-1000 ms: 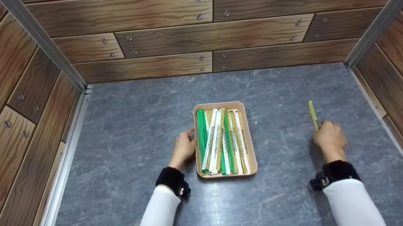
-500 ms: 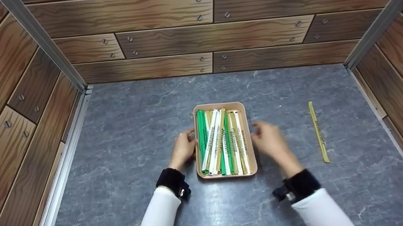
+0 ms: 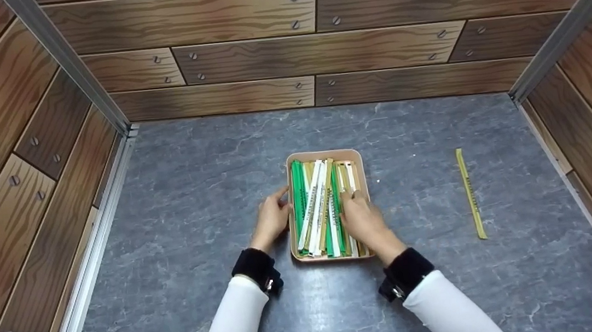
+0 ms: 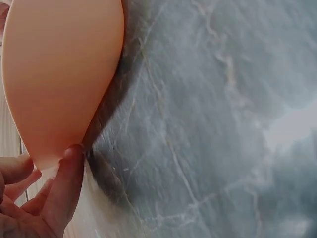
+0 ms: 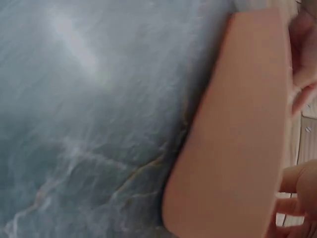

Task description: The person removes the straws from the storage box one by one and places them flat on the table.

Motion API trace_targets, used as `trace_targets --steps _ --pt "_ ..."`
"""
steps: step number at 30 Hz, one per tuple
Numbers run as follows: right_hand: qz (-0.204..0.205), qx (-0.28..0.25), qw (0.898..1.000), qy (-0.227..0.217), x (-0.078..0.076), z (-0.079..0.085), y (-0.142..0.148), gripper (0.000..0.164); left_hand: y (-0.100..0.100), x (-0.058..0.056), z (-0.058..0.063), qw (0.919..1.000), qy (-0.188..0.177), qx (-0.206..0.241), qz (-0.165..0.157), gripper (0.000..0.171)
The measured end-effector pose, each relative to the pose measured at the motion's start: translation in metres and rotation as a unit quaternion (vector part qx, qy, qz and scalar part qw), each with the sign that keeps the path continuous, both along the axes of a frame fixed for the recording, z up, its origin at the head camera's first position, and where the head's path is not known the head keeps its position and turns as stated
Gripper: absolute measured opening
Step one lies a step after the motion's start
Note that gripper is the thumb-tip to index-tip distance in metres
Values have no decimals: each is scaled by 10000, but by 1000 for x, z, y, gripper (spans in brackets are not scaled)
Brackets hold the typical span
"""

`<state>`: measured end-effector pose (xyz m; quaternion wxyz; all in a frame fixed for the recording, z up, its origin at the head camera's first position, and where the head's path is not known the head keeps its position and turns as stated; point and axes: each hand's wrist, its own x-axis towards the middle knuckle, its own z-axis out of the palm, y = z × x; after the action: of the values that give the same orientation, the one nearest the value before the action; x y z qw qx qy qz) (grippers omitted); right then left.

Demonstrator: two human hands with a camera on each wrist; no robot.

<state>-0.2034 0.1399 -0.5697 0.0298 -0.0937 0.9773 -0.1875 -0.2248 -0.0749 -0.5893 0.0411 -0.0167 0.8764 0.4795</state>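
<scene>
While the left hand (image 3: 271, 221) grips the tray (image 3: 347, 153) at nine o'clock, fingers bent on its wall, the right hand (image 3: 363, 222) dips in at four, fingertips hidden; can't tell from here if it holds anything. One yellow packet (image 3: 470, 194) lies out, well apart at three. Looks early: one out, many slim packets (image 3: 314, 208) left inside.

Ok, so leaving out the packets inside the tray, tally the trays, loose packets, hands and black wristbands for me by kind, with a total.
Tray: 1
Loose yellow packet: 1
Hands: 2
Black wristbands: 2
Total: 6
</scene>
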Motion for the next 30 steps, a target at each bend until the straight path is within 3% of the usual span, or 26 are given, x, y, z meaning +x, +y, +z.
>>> trace_targets --steps 5,10,20,30 --pt "-39 789 9969 42 0 -5 -4 35 2 1 0 9997 90 -209 29 49" --pt "-99 1104 9938 -45 -1 -5 -6 33 3 2 0 9997 80 -234 67 49" --pt "-212 384 9985 -324 -4 -8 -2 38 3 3 1 9997 188 -132 77 49" --pt "-548 -385 9956 -661 -3 -4 1 63 4 3 -1 9995 194 -203 114 49"
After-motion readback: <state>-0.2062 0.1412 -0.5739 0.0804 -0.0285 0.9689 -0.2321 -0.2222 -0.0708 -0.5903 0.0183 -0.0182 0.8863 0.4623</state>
